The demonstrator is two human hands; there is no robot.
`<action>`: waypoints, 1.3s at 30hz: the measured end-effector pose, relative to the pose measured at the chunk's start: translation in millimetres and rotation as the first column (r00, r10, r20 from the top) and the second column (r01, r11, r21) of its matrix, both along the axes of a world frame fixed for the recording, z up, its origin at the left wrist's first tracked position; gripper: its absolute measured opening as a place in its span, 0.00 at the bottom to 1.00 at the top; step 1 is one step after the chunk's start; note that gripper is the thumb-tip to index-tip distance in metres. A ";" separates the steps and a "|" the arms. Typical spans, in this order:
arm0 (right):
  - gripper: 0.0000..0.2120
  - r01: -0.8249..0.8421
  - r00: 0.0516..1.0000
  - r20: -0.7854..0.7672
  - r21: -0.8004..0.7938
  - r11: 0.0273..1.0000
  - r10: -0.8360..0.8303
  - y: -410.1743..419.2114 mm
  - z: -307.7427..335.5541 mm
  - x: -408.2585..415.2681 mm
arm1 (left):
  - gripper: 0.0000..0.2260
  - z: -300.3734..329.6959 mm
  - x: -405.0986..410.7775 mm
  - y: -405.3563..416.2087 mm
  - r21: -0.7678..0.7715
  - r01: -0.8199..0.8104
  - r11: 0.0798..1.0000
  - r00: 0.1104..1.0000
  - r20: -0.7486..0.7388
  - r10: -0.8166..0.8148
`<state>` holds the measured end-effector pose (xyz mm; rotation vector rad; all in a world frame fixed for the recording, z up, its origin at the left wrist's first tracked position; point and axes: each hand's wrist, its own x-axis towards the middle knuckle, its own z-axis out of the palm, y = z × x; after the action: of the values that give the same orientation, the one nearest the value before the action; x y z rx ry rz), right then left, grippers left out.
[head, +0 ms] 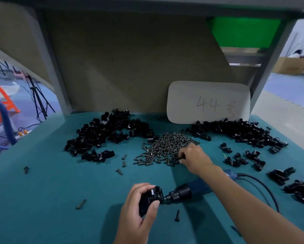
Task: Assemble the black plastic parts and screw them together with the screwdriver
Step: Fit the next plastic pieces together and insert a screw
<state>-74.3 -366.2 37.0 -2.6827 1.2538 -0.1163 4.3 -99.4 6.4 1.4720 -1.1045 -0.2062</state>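
left grip [139,205] holds black part [150,199]; right grip [193,155] picks screws [167,148]

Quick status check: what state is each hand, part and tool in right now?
left hand: gripping the black part.
black part: held above the table, against the screwdriver's tip.
screwdriver: lying on the table, not held.
right hand: picking in the screw pile.
screw pile: loose heap.

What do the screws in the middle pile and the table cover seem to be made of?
Screws: probably metal, dark grey with small glints on heads and shanks. Table cover: possibly a rubber or fabric mat, teal and matte, showing no shine.
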 end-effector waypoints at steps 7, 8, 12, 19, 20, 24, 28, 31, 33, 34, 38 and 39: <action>0.07 0.004 0.998 0.059 -0.022 1.000 -0.003 1.0 -2.0 -1.6 | 0.12 -3.2 1.1 -2.2 -0.008 -0.004 1.000 1.000 -0.007 0.004; 0.06 0.020 0.987 0.160 0.028 0.999 -0.024 5.1 2.0 -2.9 | 0.13 -4.0 1.6 -2.4 -0.009 -0.002 1.000 1.000 -0.016 0.002; 0.04 -0.099 0.831 0.556 0.195 0.976 -0.026 54.5 22.5 -24.0 | 0.15 -6.4 4.8 -3.4 0.020 0.013 1.000 0.999 -0.045 -0.012; 0.06 -0.375 0.539 0.813 0.467 0.801 -0.222 147.0 8.2 -63.8 | 0.10 -4.4 4.4 -3.0 0.003 0.013 1.000 1.000 -0.009 -0.013; 0.04 -0.378 0.503 0.821 0.489 0.786 -0.269 151.4 4.6 -64.2 | 0.10 -4.9 4.2 -3.0 0.005 0.015 1.000 1.000 -0.008 -0.015; 0.07 -0.396 0.448 0.849 0.469 0.789 -0.280 159.9 -7.7 -64.3 | 0.09 -6.1 4.3 -2.8 -0.016 0.015 1.000 1.000 0.014 -0.015; 0.08 -0.398 0.442 0.861 0.438 0.806 -0.250 160.5 -12.3 -65.1 | 0.09 -5.1 3.6 -2.8 -0.009 0.025 1.000 0.999 0.023 -0.024; 0.08 -0.416 0.403 0.870 0.451 0.790 -0.284 161.6 -12.1 -64.7 | 0.10 -5.2 3.3 -2.7 0.011 0.035 0.999 0.999 0.033 -0.036; 0.07 -0.437 0.384 0.876 0.450 0.779 -0.291 164.5 -12.5 -63.6 | 0.11 -6.0 3.5 -3.3 0.015 0.037 0.999 0.999 0.037 -0.038; 0.06 -0.448 0.381 0.878 0.449 0.773 -0.290 166.2 -12.4 -62.9 | 0.11 -6.3 3.7 -3.7 0.018 0.040 0.999 0.998 0.041 -0.041; 0.07 -0.461 0.347 0.887 0.445 0.768 -0.306 169.6 -11.0 -62.6 | 0.11 -7.0 2.7 -3.7 0.011 0.057 0.998 0.996 0.065 -0.058; 0.07 -0.453 0.344 0.888 0.442 0.775 -0.305 169.7 -10.7 -62.6 | 0.11 -6.7 2.3 -3.8 0.015 0.062 0.998 0.996 0.068 -0.063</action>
<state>-136.9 -196.5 26.4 -1.4900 0.5398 -0.9225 6.6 -103.1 -0.2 1.4663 -1.2074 -0.2083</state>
